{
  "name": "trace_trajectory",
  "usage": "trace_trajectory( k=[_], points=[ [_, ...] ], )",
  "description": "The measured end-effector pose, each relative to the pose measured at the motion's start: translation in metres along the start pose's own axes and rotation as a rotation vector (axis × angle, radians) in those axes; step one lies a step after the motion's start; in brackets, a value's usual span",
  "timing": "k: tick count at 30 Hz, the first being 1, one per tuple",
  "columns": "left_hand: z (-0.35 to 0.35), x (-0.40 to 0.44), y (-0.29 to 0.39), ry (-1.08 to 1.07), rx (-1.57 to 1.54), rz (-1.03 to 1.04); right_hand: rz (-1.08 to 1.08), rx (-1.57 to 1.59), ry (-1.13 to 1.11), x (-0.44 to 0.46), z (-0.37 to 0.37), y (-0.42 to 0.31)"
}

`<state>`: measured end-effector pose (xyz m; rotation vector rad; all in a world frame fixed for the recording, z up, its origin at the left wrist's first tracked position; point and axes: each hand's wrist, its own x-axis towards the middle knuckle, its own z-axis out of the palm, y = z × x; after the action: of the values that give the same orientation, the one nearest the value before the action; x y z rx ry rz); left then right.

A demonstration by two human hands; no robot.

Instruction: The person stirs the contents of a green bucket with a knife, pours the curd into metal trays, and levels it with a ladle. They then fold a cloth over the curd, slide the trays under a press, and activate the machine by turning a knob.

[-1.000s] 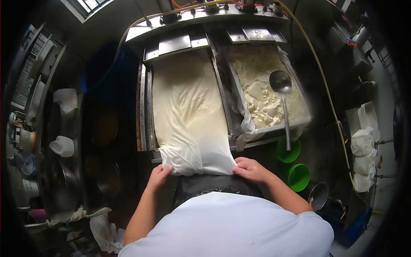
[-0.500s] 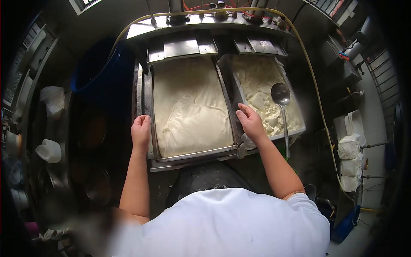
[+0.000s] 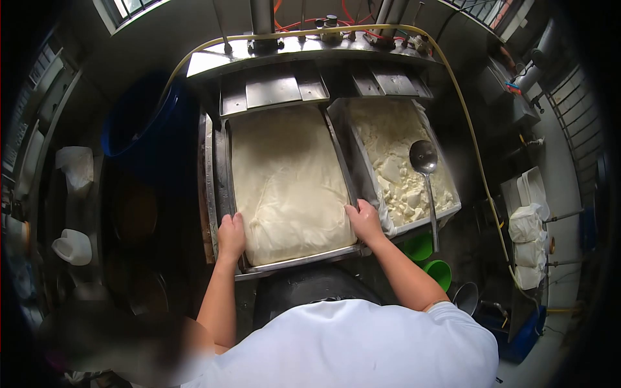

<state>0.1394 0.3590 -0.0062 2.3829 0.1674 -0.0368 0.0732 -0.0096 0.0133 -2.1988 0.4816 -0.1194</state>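
A cloth-wrapped white slab (image 3: 297, 220), its cloth folded over the top, fills a rectangular metal frame (image 3: 310, 258) in front of me. My left hand (image 3: 231, 238) is closed around the frame's left side near the front corner, thumb toward the cloth. Opposite it, my right hand (image 3: 365, 222) grips the right side of the same frame, its thumb against the cloth edge. The fingers' undersides are hidden. To the right stands a cloth-lined white box (image 3: 424, 222) with broken white curd (image 3: 404, 187). A metal ladle (image 3: 424, 157) lies across it, handle over the front edge.
Behind the frame is a metal press (image 3: 272, 85) with plates above both containers. A yellow hose (image 3: 467, 123) arches over it. A blue barrel (image 3: 123, 129) stands at the left. Green buckets (image 3: 438, 274) sit below the box, and white bundles (image 3: 529, 246) are at the far right.
Both hands have moved from beside the frame onto its two sides near the front and closed on them. The view has shifted, so the containers appear lower and green buckets show more.
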Motion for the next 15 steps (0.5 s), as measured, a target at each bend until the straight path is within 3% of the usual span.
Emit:
trace_trajectory(
  k=[5, 14, 15],
  points=[
    [-0.005, -0.015, 0.005, 0.018, -0.008, 0.010, -0.003, 0.041, -0.039, -0.013, -0.004, 0.000],
    [-0.018, -0.035, 0.012, -0.153, -0.007, -0.159, 0.171, -0.046, -0.165, -0.023, -0.020, -0.009],
    [-0.020, -0.031, 0.006, -0.175, -0.001, -0.176, 0.106, -0.070, -0.163, -0.014, -0.019, -0.003]
  ],
)
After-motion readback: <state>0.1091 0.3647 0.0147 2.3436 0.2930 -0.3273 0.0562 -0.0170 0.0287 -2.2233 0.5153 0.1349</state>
